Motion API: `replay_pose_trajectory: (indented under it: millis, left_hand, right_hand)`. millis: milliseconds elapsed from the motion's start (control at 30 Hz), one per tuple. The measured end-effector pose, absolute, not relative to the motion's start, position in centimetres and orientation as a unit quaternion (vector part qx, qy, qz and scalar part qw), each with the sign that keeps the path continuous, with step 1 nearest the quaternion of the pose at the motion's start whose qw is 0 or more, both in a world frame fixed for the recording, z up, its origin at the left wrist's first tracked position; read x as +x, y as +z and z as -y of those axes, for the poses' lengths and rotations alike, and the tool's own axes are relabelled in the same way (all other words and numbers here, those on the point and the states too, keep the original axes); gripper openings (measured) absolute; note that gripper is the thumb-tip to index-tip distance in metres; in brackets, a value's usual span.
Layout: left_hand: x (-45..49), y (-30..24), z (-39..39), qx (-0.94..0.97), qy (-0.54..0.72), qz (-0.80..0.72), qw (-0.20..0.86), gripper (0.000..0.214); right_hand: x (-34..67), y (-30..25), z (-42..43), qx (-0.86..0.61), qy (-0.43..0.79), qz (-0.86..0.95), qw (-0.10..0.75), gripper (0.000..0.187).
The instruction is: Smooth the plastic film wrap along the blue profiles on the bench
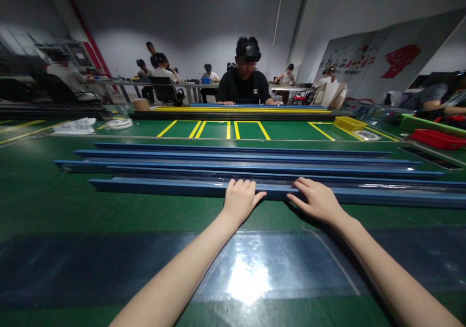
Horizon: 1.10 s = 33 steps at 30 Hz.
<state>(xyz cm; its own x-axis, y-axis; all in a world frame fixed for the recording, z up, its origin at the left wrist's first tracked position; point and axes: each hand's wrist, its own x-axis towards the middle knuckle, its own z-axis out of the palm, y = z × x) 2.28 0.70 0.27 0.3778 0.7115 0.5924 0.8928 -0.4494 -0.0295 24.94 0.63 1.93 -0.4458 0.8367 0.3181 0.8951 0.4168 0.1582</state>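
Observation:
Several long blue channel strips (163,188) lie side by side across the green table. My left hand (239,198) grips the nearest strip, its fingers curled over the top edge and its thumb pointing right along the front. A short distance to the right, my right hand (316,200) holds the same strip, fingers bent over the edge and thumb low on the front face. The fingertips of both hands are partly hidden behind the edge. Under my forearms, a wide clear plastic film strip (127,264) lies flat and reflects a bright light.
Across the table a person in black (243,87) sits behind yellow strips (240,109) and black ones. To the right are a yellow tray (350,123), a red tray (437,138) and a dark flat device (431,157). Coiled material (118,123) and white wrapping (74,125) lie left.

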Motion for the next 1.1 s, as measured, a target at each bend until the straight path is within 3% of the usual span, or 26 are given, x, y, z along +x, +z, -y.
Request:
replay_pose_trajectory:
  millis: [300, 1100]
  left_hand:
    - [2.29, 0.44, -0.58, -0.812, -0.254, 0.497, 0.17, 0.035]
    - [2.34, 0.35, -0.46, -0.812, -0.252, 0.498, 0.171, 0.033]
  right_hand:
    - [24.94, 1.9, -0.56, -0.502, -0.139, 0.843, 0.134, 0.031]
    - [24.94, 1.85, -0.6, -0.501, -0.133, 0.844, 0.139, 0.03]
